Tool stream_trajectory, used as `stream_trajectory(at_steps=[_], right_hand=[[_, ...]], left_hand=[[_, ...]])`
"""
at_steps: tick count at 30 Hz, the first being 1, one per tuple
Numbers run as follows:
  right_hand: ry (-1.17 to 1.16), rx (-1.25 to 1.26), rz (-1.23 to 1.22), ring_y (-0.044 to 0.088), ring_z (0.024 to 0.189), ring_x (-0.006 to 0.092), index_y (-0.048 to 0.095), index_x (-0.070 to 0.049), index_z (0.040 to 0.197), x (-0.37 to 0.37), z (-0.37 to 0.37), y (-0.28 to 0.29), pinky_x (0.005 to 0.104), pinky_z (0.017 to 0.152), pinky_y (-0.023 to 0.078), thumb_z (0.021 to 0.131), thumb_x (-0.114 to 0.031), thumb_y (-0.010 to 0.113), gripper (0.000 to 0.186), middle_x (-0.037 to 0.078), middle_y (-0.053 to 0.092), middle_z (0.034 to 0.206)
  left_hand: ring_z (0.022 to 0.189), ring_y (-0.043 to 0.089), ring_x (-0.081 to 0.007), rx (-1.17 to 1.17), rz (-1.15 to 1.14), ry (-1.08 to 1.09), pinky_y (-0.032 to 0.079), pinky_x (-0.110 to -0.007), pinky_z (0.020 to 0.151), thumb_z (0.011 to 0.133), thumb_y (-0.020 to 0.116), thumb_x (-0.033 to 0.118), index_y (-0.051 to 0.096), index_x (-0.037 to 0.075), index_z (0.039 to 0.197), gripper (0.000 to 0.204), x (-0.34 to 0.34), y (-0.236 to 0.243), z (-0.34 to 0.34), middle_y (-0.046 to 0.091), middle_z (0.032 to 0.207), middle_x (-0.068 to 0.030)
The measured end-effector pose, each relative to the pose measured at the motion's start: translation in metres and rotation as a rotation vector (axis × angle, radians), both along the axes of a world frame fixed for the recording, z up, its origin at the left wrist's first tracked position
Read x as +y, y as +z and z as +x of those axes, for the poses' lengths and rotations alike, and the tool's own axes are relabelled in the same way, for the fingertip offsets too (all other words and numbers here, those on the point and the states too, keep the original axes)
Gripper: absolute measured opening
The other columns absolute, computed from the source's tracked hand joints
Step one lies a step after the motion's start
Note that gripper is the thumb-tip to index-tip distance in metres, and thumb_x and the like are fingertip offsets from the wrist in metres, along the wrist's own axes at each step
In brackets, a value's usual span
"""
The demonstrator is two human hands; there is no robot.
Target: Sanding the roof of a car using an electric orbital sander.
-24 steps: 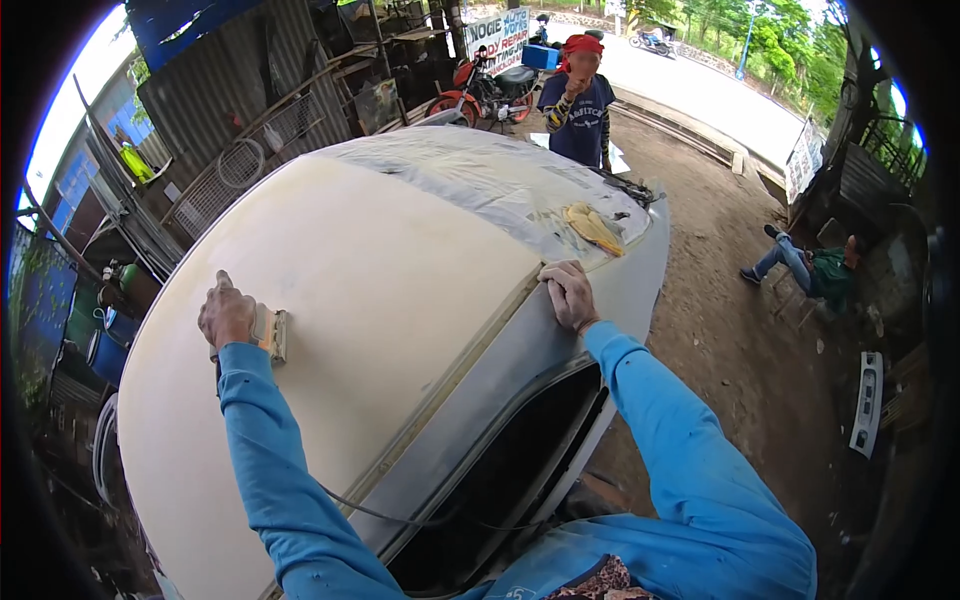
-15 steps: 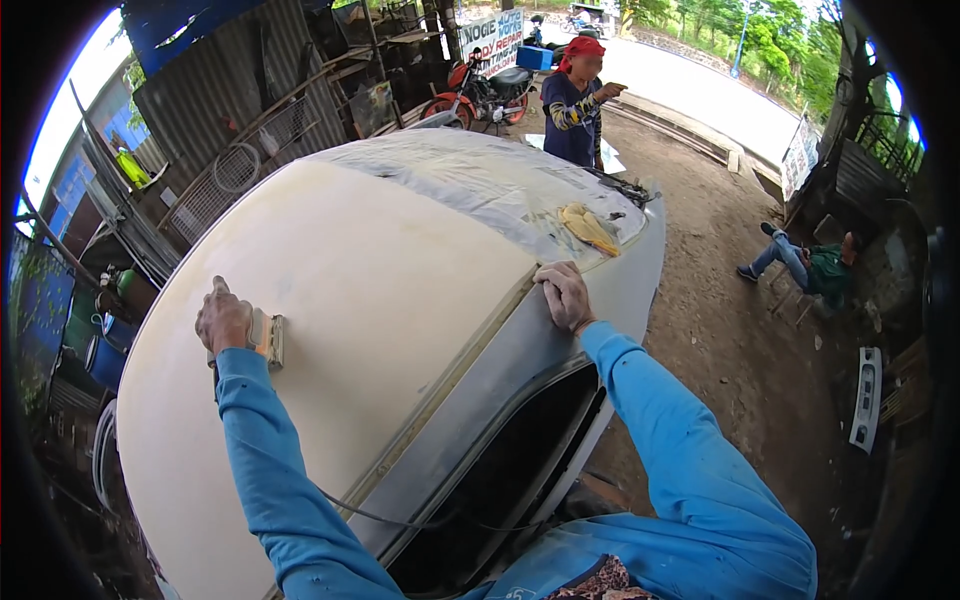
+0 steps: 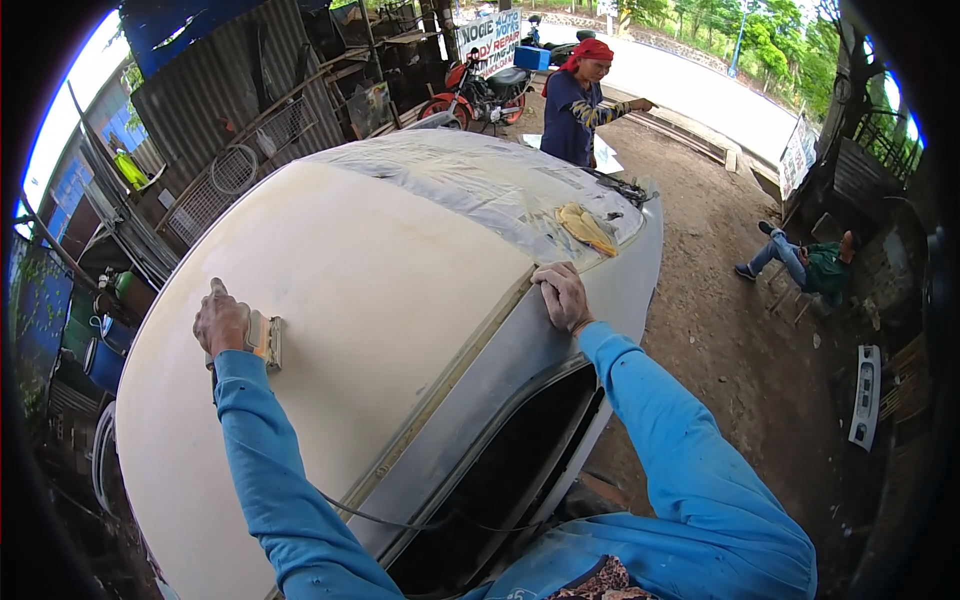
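Head view, down over car roof (image 3: 380,300)

Daylight falls on a bare dirt floor (image 3: 740,330). A corrugated metal wall (image 3: 200,110) stands at the left, a motorcycle (image 3: 485,90) beside it. Green trees (image 3: 780,35) line a paved road (image 3: 700,90) beyond.
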State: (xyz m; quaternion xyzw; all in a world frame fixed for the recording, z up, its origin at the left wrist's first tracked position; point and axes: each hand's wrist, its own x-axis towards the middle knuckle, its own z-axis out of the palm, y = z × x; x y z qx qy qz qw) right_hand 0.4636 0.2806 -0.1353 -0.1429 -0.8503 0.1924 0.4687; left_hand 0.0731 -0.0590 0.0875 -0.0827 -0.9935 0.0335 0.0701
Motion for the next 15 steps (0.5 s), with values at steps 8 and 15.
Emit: stream_trajectory(at_steps=[8,15], right_hand=[[0.0,0.003,0.002,0.063,0.1,0.0329,0.07,-0.003,0.092,-0.0012,0.001,0.002,0.041,0.094,0.048,0.089,-0.003,0.059,0.011,0.013,0.07,0.097],[0.008,0.006,-0.011,0.062,0.101,0.0335,0.07,-0.003,0.092,-0.0031,0.0012,0.0036,0.0412,0.094,0.048,0.089,-0.003,0.058,0.012,0.013,0.07,0.098]], left_hand=[[0.122,0.065,-0.0336,-0.013,0.004,0.001,0.054,-0.044,0.101,0.09,0.06,0.016,0.051,0.016,0.142,0.053,0.0007,0.0019,0.0025,0.065,0.134,-0.0134],[0.123,0.065,-0.0343,0.008,0.033,0.006,0.054,-0.045,0.102,0.09,0.06,0.016,0.051,0.016,0.141,0.051,-0.0002,-0.0013,-0.0002,0.066,0.133,-0.0135]])
